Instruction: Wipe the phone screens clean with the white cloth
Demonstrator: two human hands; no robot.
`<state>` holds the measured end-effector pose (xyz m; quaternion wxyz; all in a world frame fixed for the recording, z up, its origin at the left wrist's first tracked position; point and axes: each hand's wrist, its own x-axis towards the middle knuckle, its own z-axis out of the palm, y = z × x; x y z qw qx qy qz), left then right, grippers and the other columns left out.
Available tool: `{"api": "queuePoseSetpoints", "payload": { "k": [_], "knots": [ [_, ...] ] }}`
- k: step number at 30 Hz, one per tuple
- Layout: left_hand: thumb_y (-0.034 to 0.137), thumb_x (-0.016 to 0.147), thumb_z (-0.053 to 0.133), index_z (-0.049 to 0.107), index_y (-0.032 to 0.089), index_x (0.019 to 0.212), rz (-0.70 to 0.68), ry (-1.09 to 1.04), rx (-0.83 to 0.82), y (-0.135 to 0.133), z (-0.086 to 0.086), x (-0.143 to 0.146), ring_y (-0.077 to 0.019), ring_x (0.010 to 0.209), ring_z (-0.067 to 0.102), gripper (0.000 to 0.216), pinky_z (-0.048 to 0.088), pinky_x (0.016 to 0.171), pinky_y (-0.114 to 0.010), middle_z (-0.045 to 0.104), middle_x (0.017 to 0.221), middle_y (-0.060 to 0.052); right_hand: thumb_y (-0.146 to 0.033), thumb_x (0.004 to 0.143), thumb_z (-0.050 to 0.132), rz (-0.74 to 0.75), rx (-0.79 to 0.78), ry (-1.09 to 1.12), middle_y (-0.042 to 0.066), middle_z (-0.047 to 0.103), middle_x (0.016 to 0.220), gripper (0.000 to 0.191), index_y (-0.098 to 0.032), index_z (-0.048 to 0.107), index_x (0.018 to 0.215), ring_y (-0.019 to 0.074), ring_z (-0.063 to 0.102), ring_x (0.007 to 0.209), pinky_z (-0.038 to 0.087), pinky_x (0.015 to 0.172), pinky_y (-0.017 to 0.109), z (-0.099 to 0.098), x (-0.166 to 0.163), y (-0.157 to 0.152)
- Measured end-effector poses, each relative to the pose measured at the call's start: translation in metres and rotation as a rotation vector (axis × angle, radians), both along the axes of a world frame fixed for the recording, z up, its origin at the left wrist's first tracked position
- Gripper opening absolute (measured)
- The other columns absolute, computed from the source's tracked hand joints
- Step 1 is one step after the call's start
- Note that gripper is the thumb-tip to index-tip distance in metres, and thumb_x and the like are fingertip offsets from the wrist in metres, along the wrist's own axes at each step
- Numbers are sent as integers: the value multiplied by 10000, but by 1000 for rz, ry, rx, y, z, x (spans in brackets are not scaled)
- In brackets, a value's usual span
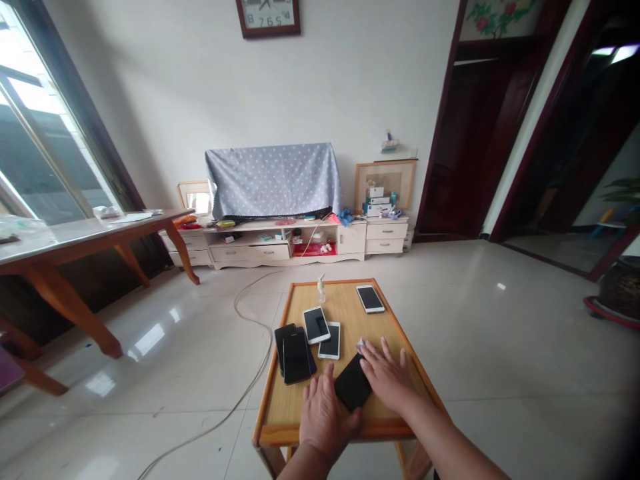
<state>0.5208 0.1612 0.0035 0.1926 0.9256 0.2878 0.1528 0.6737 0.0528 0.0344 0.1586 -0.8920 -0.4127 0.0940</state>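
OK so we've got a bare left hand (324,408) and a bare right hand (390,375) low in the frame, plus bare forearms (450,437) running off the bottom edge; nails are too small to make out.

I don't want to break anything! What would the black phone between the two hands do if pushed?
The black phone looks flat and straight-edged, so it's probably stiff and would likely slide, not roll. Its dark face may be glass, so falling off the table could crack it.
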Motion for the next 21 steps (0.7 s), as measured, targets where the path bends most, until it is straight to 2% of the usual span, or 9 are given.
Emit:
{"api": "queuePoseSetpoints", "payload": {
  "k": [2, 6, 8, 9, 11, 13, 15, 17, 21],
  "knots": [
    [431, 643, 646, 296, 164, 1489, -2, -11, 2, 0, -2, 0, -305, 1278, 449, 953, 249, 1125, -408, 515, 1414, -111, -555, 1003, 135, -5, -24, -8, -32, 250, 1600, 579, -350, 303, 1518, 322, 13, 1501, -73, 1120, 704, 0, -3, 1],
    [380, 717, 579, 308, 189, 1485, 11, -4, -8, 1, -9, 1, -279, 1294, 443, 837, 220, 1129, -405, 520, 1412, -103, -561, 1003, 112, 264, 9, 41, -63, 262, 1596, 563, -400, 254, 1524, 294, 51, 1504, -95, 1142, 661, -2, -40, 0],
    [360, 740, 556, 312, 190, 1483, 21, 2, 1, 1, -10, 1, -272, 1299, 441, 801, 216, 1128, -404, 538, 1389, -106, -562, 1003, 107, 321, 18, 54, -82, 270, 1591, 551, -425, 246, 1519, 284, 60, 1505, -92, 1146, 655, -1, -45, -2],
    [374, 735, 566, 313, 185, 1483, 20, 5, 9, 1, -9, 1, -277, 1293, 444, 812, 222, 1126, -406, 547, 1373, -110, -564, 1002, 98, 285, 8, 50, -85, 268, 1592, 556, -423, 262, 1515, 288, 49, 1505, -90, 1143, 661, 0, -41, -4],
    [436, 696, 611, 319, 177, 1479, 14, 7, 28, 1, -6, 1, -297, 1277, 450, 875, 242, 1120, -413, 558, 1350, -115, -564, 998, 72, 120, -35, 30, -79, 244, 1599, 588, -391, 313, 1506, 307, 7, 1504, -84, 1131, 685, 3, -22, -7],
    [470, 658, 642, 329, 173, 1473, 3, 6, 40, 0, -3, 0, -308, 1257, 458, 922, 260, 1111, -415, 560, 1339, -114, -559, 997, 80, -24, -73, 4, -63, 222, 1606, 604, -348, 295, 1521, 315, -21, 1502, -75, 1125, 697, 6, -4, -11],
    [473, 653, 647, 334, 172, 1470, -5, 4, 38, 0, -2, 0, -306, 1246, 462, 925, 262, 1109, -413, 557, 1342, -113, -568, 995, 92, -48, -85, -3, -54, 221, 1606, 613, -332, 287, 1526, 315, -29, 1502, -81, 1127, 693, 7, -1, -14],
    [456, 675, 634, 329, 169, 1472, 2, 10, 25, 0, -3, 0, -306, 1267, 444, 900, 242, 1119, -417, 547, 1358, -114, -585, 992, 97, 51, -60, 21, -57, 247, 1598, 611, -351, 302, 1518, 306, -7, 1504, -96, 1134, 677, 8, -17, -18],
    [304, 753, 543, 311, 194, 1484, 13, 34, 6, 1, -8, -1, -284, 1322, 406, 775, 199, 1130, -420, 540, 1377, -101, -579, 1000, 112, 300, 24, 121, -71, 339, 1560, 562, -416, 305, 1502, 275, 115, 1500, -100, 1152, 645, 7, -62, -27]
  ]
}}
